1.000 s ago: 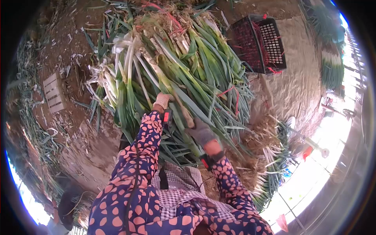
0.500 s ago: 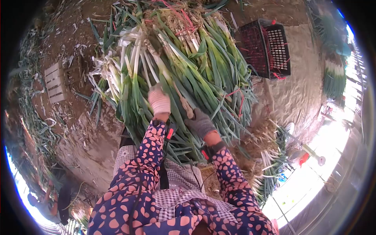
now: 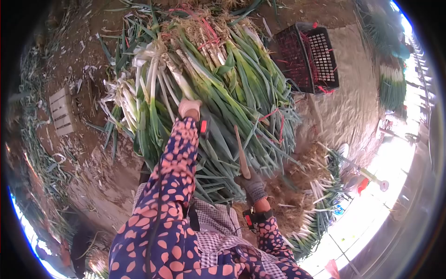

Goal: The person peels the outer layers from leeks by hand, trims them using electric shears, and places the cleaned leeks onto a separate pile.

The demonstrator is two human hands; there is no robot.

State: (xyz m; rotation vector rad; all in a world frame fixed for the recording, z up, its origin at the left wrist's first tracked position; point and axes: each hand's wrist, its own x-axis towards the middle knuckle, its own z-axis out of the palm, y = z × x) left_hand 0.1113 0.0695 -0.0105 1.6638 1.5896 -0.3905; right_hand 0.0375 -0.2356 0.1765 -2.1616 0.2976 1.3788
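We work with both gloved hands over a broad heap of green onions [image 3: 251, 88].

The heap lies in front of us, roots far, leaves near. Our left hand [image 3: 189, 108] is at a thick pale stalk [image 3: 179, 79], fingers bent; their undersides are hidden, so we cannot tell how firmly they hold it. Our right hand [image 3: 254, 187], near the leaf tips, has its fingers closed around the near end of a slender brown implement [image 3: 242, 158]. We judge the step to be handling that single stalk; moving it calls for freeing its overlapped leaves. Loose red ties [image 3: 281, 126] could snag. A black plastic crate [image 3: 324, 52] stands far right, a slatted board [image 3: 61, 111] lies left.
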